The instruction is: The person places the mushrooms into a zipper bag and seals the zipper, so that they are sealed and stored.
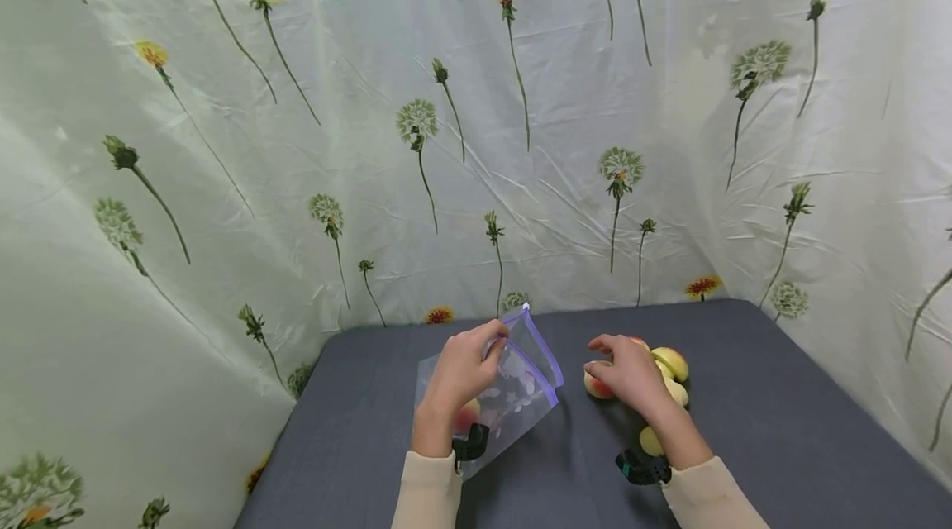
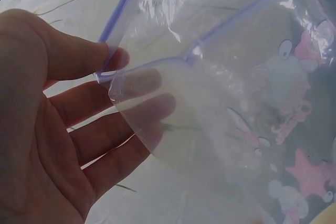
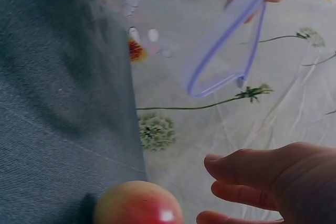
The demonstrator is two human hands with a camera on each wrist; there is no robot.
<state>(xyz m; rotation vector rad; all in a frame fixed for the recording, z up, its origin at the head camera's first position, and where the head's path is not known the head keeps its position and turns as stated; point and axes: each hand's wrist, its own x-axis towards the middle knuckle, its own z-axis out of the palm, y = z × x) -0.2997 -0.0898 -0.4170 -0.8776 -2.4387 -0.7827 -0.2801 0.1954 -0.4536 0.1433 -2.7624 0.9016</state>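
Observation:
My left hand point(image 1: 464, 368) pinches the purple-edged mouth of a clear zip bag point(image 1: 521, 405), thumb on one side and fingers behind the film. The bag hangs tilted with its mouth gaping toward the right, and pink and white prints show on it. Inside lies a red and yellow apple point(image 1: 467, 416), partly behind the wrist. My right hand point(image 1: 628, 368) hovers over the fruit on the right, its fingers loosely bent and holding nothing. Just below it sits a red and yellow apple point(image 3: 139, 205), apart from the fingers in the right wrist view.
More yellowish fruit lies beside and under the right hand, including a yellow-red apple point(image 1: 672, 362) and a small yellow one point(image 1: 650, 440). Everything rests on a dark grey table point(image 1: 357, 430). A flower-printed curtain point(image 1: 476, 140) hangs behind and at the sides.

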